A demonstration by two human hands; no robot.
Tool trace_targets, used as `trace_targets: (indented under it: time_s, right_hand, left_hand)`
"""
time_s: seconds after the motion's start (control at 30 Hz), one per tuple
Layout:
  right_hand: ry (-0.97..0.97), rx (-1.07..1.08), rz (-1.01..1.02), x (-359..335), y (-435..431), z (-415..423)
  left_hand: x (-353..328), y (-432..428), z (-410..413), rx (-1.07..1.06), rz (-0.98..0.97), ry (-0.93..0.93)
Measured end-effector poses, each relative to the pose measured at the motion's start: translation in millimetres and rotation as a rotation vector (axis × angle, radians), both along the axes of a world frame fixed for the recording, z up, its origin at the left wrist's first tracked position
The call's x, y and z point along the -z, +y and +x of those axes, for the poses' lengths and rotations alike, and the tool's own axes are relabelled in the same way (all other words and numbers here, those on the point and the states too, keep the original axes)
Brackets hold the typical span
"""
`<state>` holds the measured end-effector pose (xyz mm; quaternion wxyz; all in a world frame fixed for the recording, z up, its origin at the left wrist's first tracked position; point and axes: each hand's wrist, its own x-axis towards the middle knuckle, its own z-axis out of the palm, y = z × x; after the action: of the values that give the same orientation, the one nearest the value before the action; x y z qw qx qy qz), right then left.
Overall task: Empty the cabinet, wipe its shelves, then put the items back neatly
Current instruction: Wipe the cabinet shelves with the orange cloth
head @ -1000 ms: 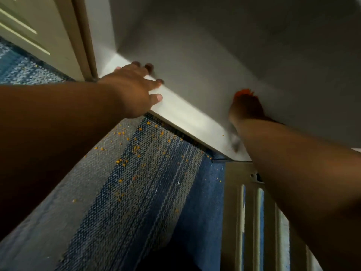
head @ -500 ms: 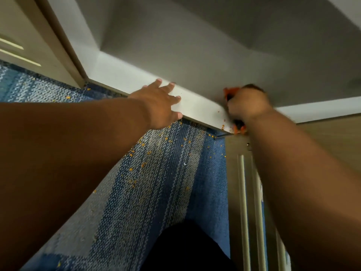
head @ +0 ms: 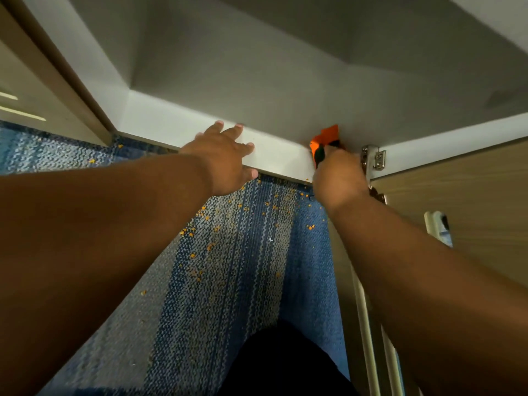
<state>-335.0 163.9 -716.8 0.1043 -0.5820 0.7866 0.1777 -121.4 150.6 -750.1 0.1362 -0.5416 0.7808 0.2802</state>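
Observation:
The cabinet's bottom shelf (head: 257,90) is a bare grey-white board with nothing standing on it. My left hand (head: 225,158) rests flat on the shelf's white front edge (head: 160,130), fingers spread. My right hand (head: 338,175) grips an orange sponge (head: 325,138) with a dark side and presses it on the shelf's front right corner, beside the door hinge (head: 374,157). My knuckles hide most of the sponge.
The open wooden cabinet door (head: 457,195) stands at the right, another door (head: 25,90) at the left. A blue and grey striped carpet (head: 228,267) lies below the shelf, strewn with several small orange crumbs (head: 200,215). My dark-clothed leg (head: 280,364) shows at the bottom.
My right hand pulled the sponge from deeper on the shelf to its front right corner. My left hand slid right along the front edge. More orange crumbs lie on the carpet.

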Motion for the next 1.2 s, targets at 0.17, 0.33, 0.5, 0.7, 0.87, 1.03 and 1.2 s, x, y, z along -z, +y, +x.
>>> trace_targets:
  time_s: [0.17,0.33,0.5,0.7,0.87,1.03,1.2]
  right_hand:
    - [-0.136,-0.119,0.174,6,26,18]
    - [-0.153,0.077,-0.094,2,25,12]
    - [-0.289,-0.011,-0.081,-4,50,27]
    - [-0.297,-0.058,-0.431,2,-7,4]
    - [-0.553,-0.101,-0.182,48,53,30]
    - [-0.736,-0.096,-0.402,16,93,31]
    - [-0.641,0.137,-0.600,5,-8,19]
  left_hand:
    - [4,2,8,0.068,-0.012,-0.015]
    - [5,1,15,0.045,-0.008,0.033]
    - [2,3,35,0.040,-0.027,0.110]
    - [20,9,59,-0.070,-0.157,0.185]
    - [24,12,66,-0.042,-0.173,0.203]
    - [25,14,69,-0.105,-0.242,0.255]
    - [22,15,63,-0.176,-0.305,0.247]
